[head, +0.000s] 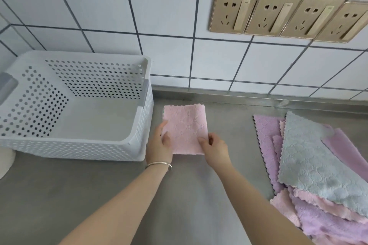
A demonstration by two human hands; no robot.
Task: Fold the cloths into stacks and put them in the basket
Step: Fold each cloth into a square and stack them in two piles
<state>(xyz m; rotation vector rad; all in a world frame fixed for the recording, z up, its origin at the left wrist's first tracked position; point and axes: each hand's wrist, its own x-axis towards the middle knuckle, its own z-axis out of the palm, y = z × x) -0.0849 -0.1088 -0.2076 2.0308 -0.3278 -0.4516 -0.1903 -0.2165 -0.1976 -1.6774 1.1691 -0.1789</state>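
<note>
A folded pink cloth (pixel 185 125) lies on the grey counter just right of the white perforated basket (pixel 139 145). My left hand (pixel 161 145) grips its near left edge, thumb on top. My right hand (pixel 215 148) pinches its near right corner. A sliver of a greenish cloth shows under the pink one at its far left corner. The basket holds nothing that I can see. At the right, a loose pile of unfolded cloths (pixel 310 165) is spread out, a grey-blue one on top of purple and pink ones.
The tiled wall (pixel 179 26) with a row of gold sockets (pixel 278 14) stands behind the counter (pixel 99 195). A white round object (pixel 6 161) sits at the left edge by the basket.
</note>
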